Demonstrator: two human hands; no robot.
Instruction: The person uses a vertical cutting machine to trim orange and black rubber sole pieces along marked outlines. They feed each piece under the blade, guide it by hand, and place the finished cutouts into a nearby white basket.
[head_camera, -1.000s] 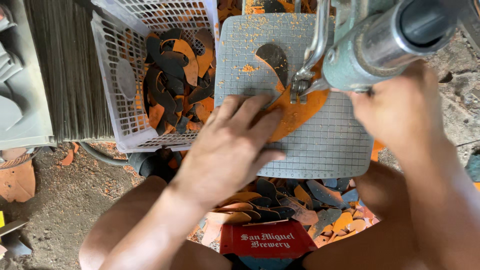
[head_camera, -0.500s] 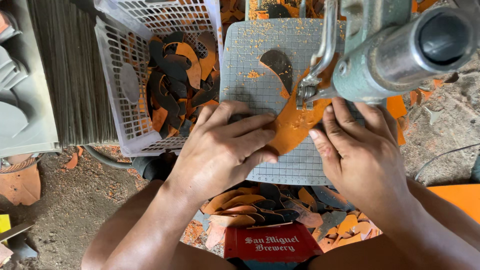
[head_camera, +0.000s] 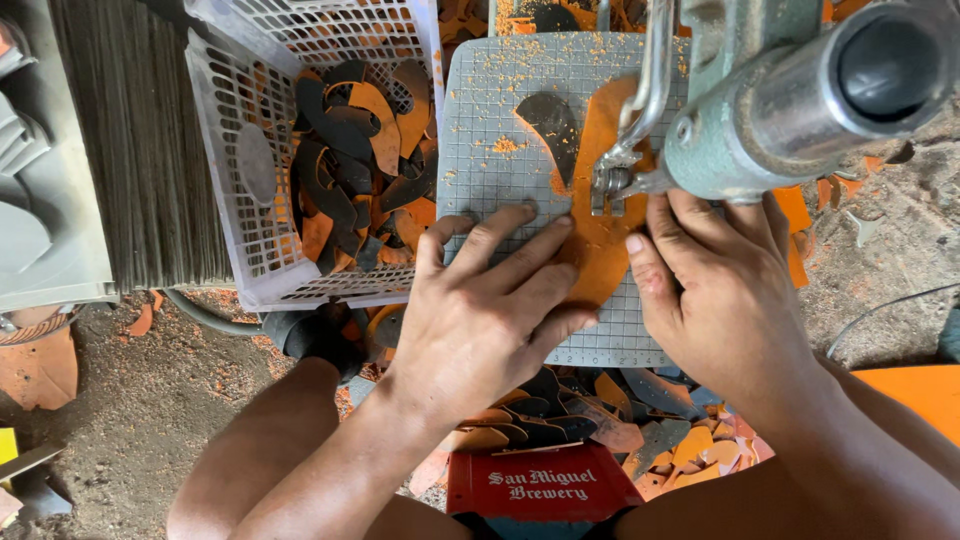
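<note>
Orange sheet (head_camera: 605, 235) flat under both hands (head_camera: 600, 300)

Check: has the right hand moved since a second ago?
Yes. The right hand came in from the grid table's right edge and now presses the orange sheet beside the blade.

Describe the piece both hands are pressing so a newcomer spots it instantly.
Start at the grey gridded machine table beside the white plastic basket. Under the green machine's blade guard lies a flat orange sheet, pinned by left hand and right hand. Basket pieces are loose offcuts.
</note>
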